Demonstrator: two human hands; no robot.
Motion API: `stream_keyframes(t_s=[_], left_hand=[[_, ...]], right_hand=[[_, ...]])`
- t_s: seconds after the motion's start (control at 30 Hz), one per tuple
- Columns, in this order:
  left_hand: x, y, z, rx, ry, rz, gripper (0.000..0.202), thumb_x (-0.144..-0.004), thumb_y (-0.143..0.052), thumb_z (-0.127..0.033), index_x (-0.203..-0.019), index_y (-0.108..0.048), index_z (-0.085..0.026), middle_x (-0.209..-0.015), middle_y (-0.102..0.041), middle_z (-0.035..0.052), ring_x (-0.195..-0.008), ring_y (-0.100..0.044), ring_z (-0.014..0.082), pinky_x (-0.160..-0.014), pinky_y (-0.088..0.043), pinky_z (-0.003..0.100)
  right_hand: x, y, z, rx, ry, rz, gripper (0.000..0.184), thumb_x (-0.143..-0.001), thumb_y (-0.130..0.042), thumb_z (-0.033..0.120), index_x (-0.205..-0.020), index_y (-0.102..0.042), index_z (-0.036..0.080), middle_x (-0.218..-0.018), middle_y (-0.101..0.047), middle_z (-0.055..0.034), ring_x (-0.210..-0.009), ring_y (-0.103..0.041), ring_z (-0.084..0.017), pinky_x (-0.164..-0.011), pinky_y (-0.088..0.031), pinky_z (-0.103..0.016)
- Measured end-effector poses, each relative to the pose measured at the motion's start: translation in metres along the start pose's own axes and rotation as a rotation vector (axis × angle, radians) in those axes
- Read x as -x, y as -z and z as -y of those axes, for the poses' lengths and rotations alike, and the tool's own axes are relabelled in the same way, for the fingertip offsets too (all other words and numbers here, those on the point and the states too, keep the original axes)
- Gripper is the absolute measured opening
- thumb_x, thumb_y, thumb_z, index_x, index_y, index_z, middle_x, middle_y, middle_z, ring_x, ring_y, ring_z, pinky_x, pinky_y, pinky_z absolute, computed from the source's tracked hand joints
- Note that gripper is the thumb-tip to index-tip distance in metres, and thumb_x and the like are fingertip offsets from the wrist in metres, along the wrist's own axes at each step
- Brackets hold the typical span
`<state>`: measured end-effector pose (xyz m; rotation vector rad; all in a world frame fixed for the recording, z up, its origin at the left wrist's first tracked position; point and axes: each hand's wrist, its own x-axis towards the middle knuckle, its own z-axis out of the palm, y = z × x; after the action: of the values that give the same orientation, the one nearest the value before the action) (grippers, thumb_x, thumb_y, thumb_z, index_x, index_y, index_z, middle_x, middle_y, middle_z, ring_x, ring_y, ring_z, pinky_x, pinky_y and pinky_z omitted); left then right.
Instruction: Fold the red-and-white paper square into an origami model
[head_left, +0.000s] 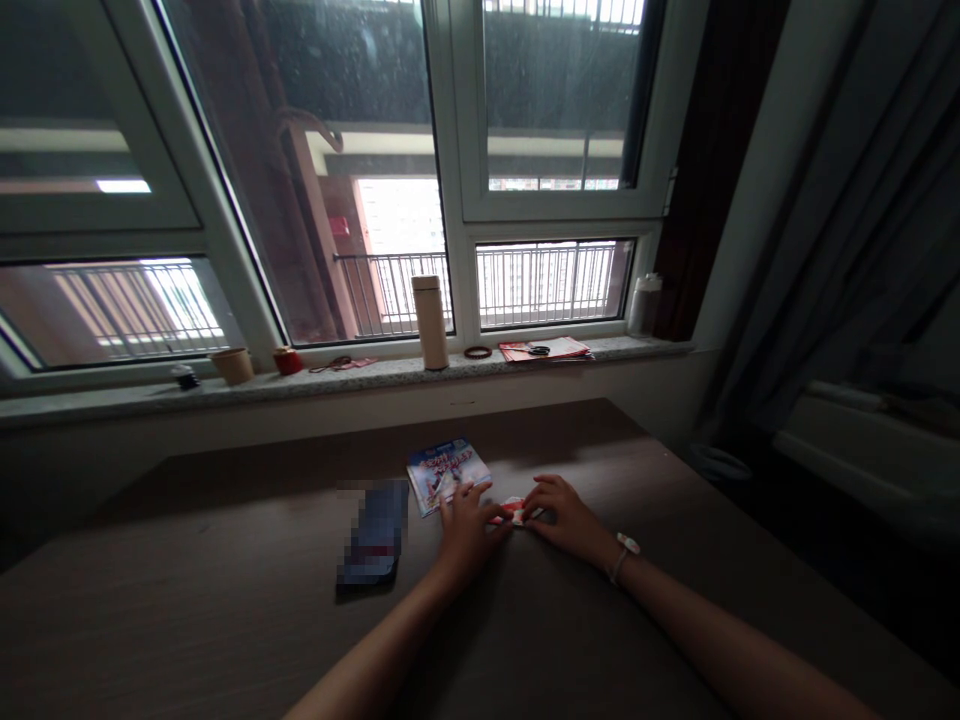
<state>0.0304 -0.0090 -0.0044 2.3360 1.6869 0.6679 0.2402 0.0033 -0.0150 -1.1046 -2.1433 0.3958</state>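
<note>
Between my two hands is a small red-and-white piece (515, 511), perhaps folded paper, low over the dark table (247, 560). My left hand (469, 525) pinches its left end between thumb and fingertips. At the right end, the thumb and fingers of my right hand (566, 520) close on it, and they cover part of it. A bracelet (627, 545) circles my right wrist. Just behind my left hand lies a booklet (448, 470) with a blue and white cover. Left of that hand rests a dark, flat, blurred-out object (375, 535), possibly a phone.
Along the stone windowsill (360, 374) stand a paper cup (233, 366), a red container (286, 360), a beige bottle (430, 322) and a whitish bottle (645, 305). Scissors (538, 350) lie there on red papers (566, 347). A brown ring (478, 352) sits near the beige bottle.
</note>
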Motion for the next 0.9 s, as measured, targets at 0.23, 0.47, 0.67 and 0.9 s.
stream_keyframes(t_s=[0.23,0.47,0.67,0.9], left_hand=[[-0.001,0.001,0.001,-0.005,-0.009,0.002,0.013,-0.085,-0.068,-0.033,-0.095,-0.076,-0.034,-0.143,-0.052,0.0034,-0.137,-0.033,0.0352,-0.111,-0.013,0.069],[0.001,0.004,-0.004,-0.001,0.025,-0.001,0.012,-0.086,-0.066,-0.034,-0.089,-0.078,-0.032,-0.142,-0.052,0.0035,-0.137,-0.034,0.0345,-0.113,-0.012,0.067],[0.0,0.007,-0.004,0.008,0.027,0.01,0.014,-0.084,-0.068,-0.041,-0.085,-0.078,-0.03,-0.142,-0.052,0.0036,-0.137,-0.033,0.0347,-0.113,-0.013,0.065],[-0.002,0.004,0.0,0.037,0.046,0.003,0.014,-0.084,-0.068,-0.04,-0.081,-0.077,-0.03,-0.139,-0.055,0.0023,-0.135,-0.037,0.0336,-0.113,-0.012,0.066]], right_hand=[[0.001,0.0,0.003,0.032,0.034,-0.002,0.008,-0.082,-0.071,0.027,-0.088,-0.075,0.029,-0.1,-0.071,-0.0006,-0.124,-0.048,-0.024,-0.111,-0.031,-0.044],[0.0,0.0,0.009,0.079,-0.006,0.009,0.01,-0.088,-0.064,0.031,-0.088,-0.074,0.028,-0.1,-0.07,-0.0023,-0.125,-0.047,-0.026,-0.113,-0.024,-0.05],[0.001,-0.003,0.012,0.067,-0.111,0.051,0.015,-0.091,-0.06,0.036,-0.091,-0.072,0.027,-0.104,-0.069,-0.0032,-0.13,-0.042,-0.028,-0.115,-0.011,-0.057],[0.0,-0.005,0.013,0.015,-0.214,0.026,0.016,-0.088,-0.062,0.04,-0.089,-0.071,0.027,-0.106,-0.069,-0.0025,-0.132,-0.04,-0.028,-0.115,-0.003,-0.058]])
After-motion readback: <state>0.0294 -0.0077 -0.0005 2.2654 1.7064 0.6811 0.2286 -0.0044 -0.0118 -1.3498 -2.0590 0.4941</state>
